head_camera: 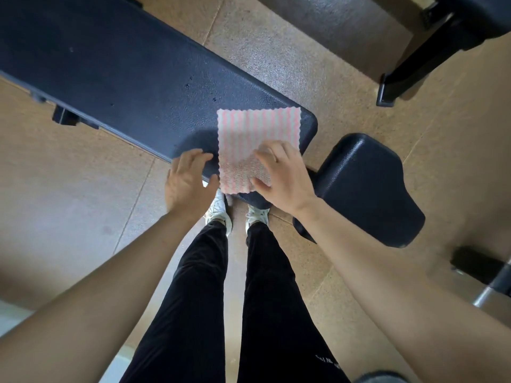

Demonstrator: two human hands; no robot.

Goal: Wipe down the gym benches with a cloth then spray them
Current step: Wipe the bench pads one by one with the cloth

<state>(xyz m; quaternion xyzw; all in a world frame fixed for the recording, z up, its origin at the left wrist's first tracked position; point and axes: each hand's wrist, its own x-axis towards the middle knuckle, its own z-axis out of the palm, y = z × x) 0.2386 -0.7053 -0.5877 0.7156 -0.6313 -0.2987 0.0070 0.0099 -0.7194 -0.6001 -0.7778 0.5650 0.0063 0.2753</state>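
Right grip lies spread on the pink striped cloth, pressing it flat on the near end of the bench counter, ready to wipe. Left grip, loose, rests on the edge, likely steadying.

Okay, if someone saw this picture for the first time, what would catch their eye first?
The pink-and-white striped cloth stands out most, spread flat on the near end of the long dark bench pad at centre. The right hand rests its fingers on the cloth's near corner, while the left hand touches the pad's edge just beside it. A smaller dark pad sits to the right.
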